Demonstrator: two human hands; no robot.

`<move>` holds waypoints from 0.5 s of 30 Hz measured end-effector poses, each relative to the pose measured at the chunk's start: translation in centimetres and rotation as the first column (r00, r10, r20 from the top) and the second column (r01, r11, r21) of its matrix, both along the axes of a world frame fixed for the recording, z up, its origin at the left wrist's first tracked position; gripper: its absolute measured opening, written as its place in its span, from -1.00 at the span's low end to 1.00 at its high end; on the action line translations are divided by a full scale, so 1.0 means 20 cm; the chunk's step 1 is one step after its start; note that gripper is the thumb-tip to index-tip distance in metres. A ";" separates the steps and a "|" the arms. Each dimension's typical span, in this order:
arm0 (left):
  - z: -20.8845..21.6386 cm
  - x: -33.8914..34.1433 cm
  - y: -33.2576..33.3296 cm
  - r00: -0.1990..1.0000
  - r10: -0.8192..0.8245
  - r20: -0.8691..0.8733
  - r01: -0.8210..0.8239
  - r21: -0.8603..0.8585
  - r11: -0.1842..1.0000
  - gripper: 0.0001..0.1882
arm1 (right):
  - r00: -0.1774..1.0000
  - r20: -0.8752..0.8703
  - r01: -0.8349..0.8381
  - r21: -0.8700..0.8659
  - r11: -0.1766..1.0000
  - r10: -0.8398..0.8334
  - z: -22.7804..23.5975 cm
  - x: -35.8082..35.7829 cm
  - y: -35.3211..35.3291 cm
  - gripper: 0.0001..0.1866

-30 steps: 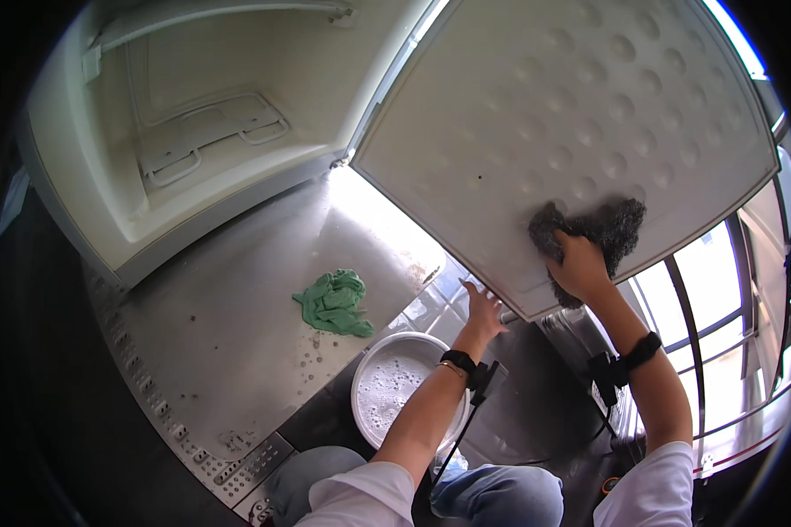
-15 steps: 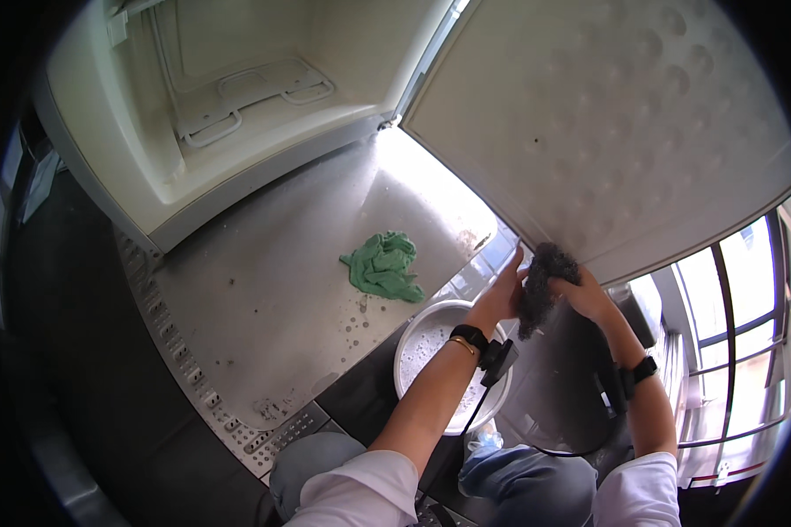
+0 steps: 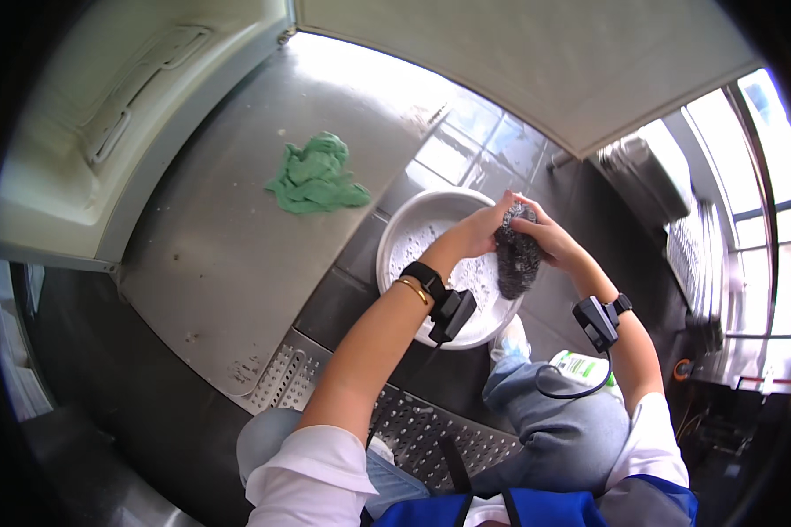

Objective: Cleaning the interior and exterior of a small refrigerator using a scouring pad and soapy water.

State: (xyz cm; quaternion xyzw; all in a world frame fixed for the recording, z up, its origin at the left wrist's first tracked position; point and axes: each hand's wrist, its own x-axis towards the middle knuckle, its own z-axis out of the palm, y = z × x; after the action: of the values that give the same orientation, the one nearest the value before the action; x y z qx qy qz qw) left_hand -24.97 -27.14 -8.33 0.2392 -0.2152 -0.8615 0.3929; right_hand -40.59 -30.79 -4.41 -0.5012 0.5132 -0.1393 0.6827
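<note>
1. The dark, curly scrubber [image 3: 518,263] is over the right side of the round white tub [image 3: 416,213].
2. The left hand [image 3: 481,231] has its grip closed on the scrubber's left side.
3. The right hand [image 3: 555,241] has its grip pinching it from the right.
4. Bubbly water [image 3: 476,274] sits in the tub.
5. To the left, a crumpled green cloth [image 3: 316,176] lies on a metal sheet [image 3: 228,233].
6. A big pale door [image 3: 536,66] is on the far side.

Dark grey scourer [image 3: 518,259] — silver-flecked, green cloth [image 3: 316,177], white basin [image 3: 432,209]
</note>
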 end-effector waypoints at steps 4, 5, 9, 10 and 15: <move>-0.16 0.02 0.06 0.892 0.030 0.451 -0.002 -0.062 0.998 -0.49 | 0.995 0.022 0.095 -0.120 0.988 -0.093 -0.05 -0.23 -0.04 -0.47; -0.22 0.03 0.09 0.817 0.055 0.574 -0.029 -0.054 0.998 -0.53 | 0.985 -0.086 0.131 -0.194 0.972 -0.150 -0.02 -0.31 -0.06 -0.48; -0.69 0.17 0.26 0.604 0.117 0.788 -0.263 0.058 0.963 -0.62 | 0.956 -0.221 0.129 -0.271 0.954 -0.192 -0.12 -0.59 -0.12 -0.43; -0.71 0.15 0.27 0.421 0.100 0.902 -0.241 0.005 0.971 -0.61 | 0.944 -0.257 0.116 -0.327 0.938 -0.206 -0.23 -0.69 -0.15 -0.40; -0.65 0.08 0.33 0.300 -0.144 0.943 0.337 0.036 0.941 -0.56 | 0.519 -0.738 -0.557 -0.674 0.485 -0.431 -0.47 -0.45 -0.11 -0.58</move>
State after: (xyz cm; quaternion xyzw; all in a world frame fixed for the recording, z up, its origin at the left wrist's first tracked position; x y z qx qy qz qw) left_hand -23.44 -20.53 -21.35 0.6193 -0.5060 -0.5946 0.0827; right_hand -49.56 -33.05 -13.76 -0.7916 0.6051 -0.0833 -0.0133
